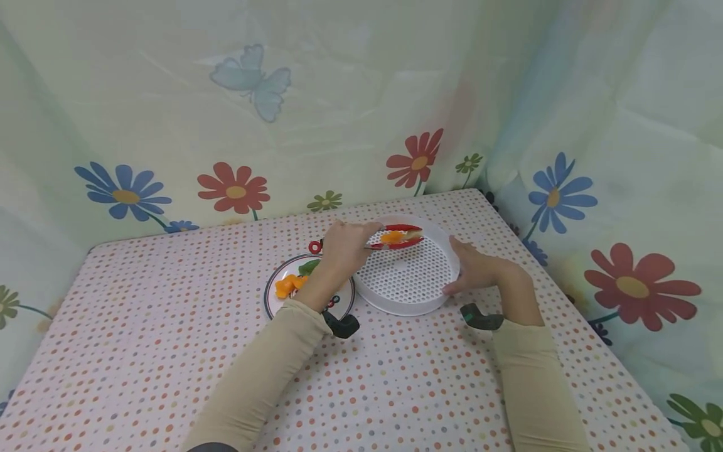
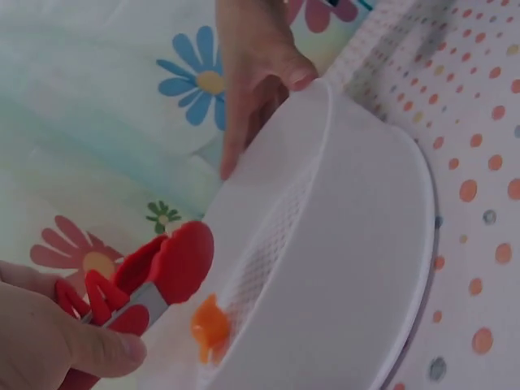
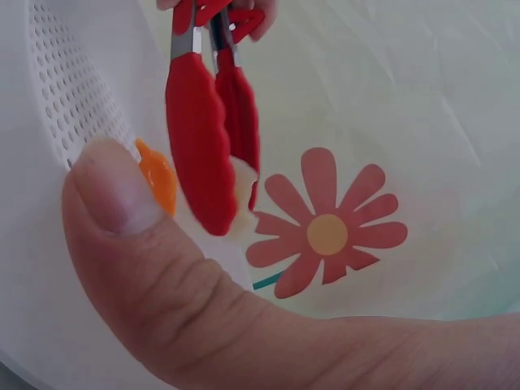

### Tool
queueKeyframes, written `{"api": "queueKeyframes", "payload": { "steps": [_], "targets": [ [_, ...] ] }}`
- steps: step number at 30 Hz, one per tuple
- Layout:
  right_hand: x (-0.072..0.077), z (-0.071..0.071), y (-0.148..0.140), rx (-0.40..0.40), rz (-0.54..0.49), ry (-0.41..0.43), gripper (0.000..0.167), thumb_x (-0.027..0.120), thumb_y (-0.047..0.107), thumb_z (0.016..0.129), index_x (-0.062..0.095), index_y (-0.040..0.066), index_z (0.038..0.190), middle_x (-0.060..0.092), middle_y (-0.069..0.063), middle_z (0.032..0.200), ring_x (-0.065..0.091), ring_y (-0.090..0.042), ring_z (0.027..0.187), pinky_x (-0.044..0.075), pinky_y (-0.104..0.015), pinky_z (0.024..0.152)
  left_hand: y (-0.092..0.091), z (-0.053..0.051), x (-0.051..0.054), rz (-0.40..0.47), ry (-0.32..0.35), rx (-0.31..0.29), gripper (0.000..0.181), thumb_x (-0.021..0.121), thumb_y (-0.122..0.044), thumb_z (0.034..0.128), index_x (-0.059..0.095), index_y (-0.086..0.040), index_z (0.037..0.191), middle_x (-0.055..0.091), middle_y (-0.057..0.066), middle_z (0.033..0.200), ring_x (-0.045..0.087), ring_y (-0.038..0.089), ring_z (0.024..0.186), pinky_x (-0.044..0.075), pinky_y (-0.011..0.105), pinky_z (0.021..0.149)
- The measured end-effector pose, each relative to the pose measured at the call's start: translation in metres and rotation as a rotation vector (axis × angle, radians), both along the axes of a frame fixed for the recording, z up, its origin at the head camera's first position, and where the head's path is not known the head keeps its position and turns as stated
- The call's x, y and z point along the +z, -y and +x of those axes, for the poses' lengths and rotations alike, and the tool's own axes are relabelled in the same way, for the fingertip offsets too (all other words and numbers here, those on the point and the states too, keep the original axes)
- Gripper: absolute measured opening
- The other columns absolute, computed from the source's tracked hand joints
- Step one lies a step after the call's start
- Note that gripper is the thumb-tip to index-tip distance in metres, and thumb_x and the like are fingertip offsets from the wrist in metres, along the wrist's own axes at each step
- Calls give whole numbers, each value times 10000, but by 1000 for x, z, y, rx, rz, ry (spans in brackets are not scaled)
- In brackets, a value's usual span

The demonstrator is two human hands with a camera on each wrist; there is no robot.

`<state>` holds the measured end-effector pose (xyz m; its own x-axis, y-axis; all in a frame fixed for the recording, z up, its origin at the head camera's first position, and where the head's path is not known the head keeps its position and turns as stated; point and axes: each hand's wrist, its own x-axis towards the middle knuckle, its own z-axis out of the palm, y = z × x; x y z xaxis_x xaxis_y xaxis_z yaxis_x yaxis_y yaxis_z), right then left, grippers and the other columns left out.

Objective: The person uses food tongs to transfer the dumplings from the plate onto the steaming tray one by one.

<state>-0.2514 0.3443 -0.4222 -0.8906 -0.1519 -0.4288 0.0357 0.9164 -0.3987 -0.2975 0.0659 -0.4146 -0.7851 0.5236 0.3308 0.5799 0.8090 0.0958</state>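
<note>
In the head view, my left hand [image 1: 346, 246] grips red-tipped tongs [image 1: 402, 243] over a white round steamer tray with a perforated bottom [image 1: 401, 276]. Between the tong heads [image 3: 199, 154] in the right wrist view is a pale cream piece [image 3: 243, 191]. An orange piece [image 2: 210, 327] lies inside the steamer tray, close below the tongs. My right hand [image 1: 479, 267] holds the tray's right wall, its thumb [image 3: 154, 260] over the inner side. Left of the tray sits a plate [image 1: 271, 295] with orange pieces [image 1: 289, 285] and a green piece [image 1: 308, 267], partly hidden by my left forearm.
A dotted cloth [image 1: 169, 326] covers the table. Printed curtains [image 1: 339, 113] with flowers and a butterfly hang behind it and along the right side. Dark wrist mounts [image 1: 341, 325] sit on both forearms.
</note>
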Motion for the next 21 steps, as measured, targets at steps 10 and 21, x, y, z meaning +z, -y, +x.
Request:
{"api": "queueKeyframes", "payload": {
  "steps": [10,21],
  "targets": [
    [3,-1,1,-5,4,6,1309,788,516,695,-115,22,1502,-42,-304,1550,-22,-493,1418,109,-672,1085,-22,3,-12,-32,127,97,471,684,-198,842,595,-284,1296,739,-54,986,610,198,726,496,353,801],
    [-1,-1,0,-18,5,13,1322,798,511,686,-127,37,1502,-43,-306,1549,-12,-499,1416,120,-670,1084,-34,4,-16,-6,127,142,449,663,-153,846,612,-273,1276,740,-64,987,544,152,609,501,347,771]
  ]
}}
